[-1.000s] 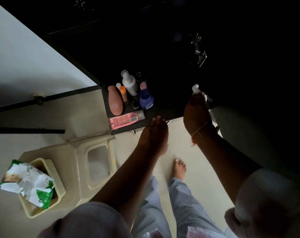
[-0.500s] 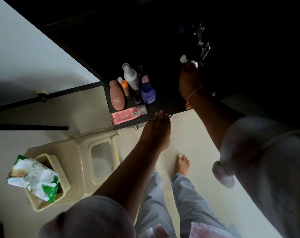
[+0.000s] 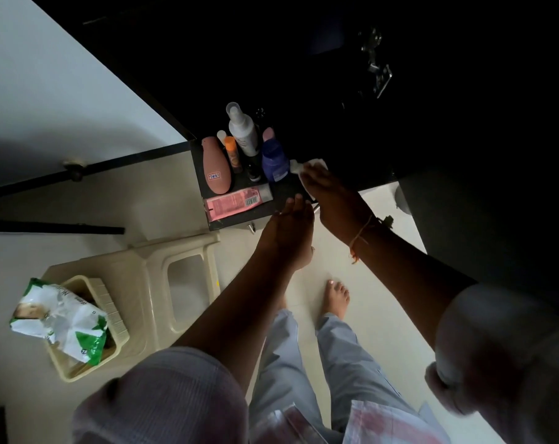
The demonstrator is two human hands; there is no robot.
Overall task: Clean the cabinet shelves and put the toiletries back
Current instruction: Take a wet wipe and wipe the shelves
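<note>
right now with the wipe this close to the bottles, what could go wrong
1. The right hand presses the wipe right beside the blue bottle; a further sweep left could topple it into the upright white spray bottle.
2. The pink tube lies along the shelf edge and might be pushed off onto the stool.
3. The shelf interior is very dark, so spots may be missed.

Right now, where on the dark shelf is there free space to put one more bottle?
The shelf looks bare right of the blue bottle, where the right hand wipes with a white cloth. The left end is crowded: bottles standing, pink tube along the front edge.
</note>
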